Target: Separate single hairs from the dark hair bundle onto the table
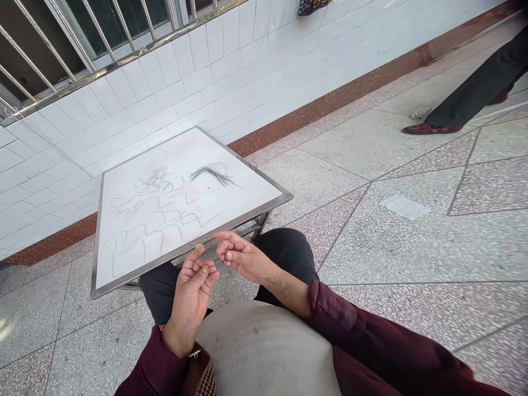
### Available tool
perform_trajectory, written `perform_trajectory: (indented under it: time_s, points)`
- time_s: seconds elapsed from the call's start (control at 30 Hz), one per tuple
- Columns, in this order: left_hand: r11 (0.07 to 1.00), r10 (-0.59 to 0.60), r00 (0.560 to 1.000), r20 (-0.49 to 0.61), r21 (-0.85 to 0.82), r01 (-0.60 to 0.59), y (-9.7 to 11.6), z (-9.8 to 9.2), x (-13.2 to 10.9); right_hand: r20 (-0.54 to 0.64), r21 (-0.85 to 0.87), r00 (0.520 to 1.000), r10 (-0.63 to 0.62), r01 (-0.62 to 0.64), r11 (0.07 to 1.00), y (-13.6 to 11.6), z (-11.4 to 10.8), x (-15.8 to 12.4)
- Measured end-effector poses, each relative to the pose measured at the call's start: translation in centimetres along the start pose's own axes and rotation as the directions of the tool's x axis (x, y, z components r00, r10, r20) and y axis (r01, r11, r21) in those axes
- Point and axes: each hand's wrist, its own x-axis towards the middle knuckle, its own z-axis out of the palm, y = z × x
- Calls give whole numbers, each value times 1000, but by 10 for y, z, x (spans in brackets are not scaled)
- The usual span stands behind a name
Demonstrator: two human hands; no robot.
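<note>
My left hand (193, 289) and my right hand (249, 261) are raised close together in front of my body, near the front edge of a white-topped table (256, 201). Each pinches with thumb and fingers, and a thin wire, barely visible, seems to run between them. A fingertip of my left hand has a tan wrapping (199, 249). Thin wires bent into zigzags lie across the tabletop, with a tangled heap of bent wires (155, 179) behind them. Farther right lies a bundle of dark wires (211, 175), bent in the middle.
The table's metal rim (144, 269) stands above my knees. Behind it is a white tiled wall (256, 77) with a barred window (103, 33). On the floor at right lie a pale sheet (405, 207) and another person's leg (474, 82) shows beyond it.
</note>
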Motion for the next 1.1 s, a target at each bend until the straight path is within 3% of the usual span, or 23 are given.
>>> perform_trajectory:
  time_s: [0.3,0.7,1.1]
  points:
    - [1000,16,999,-35,7,-16,2,1,0,-121,39,992,-27,32,999,7,5,2]
    - [980,19,996,-86,198,-1,3,-9,3,-205,76,979,-2,18,997,7,6,2]
    - [965,-16,995,-97,259,41,5,-9,3,-213,-70,976,-45,31,997,10,7,3]
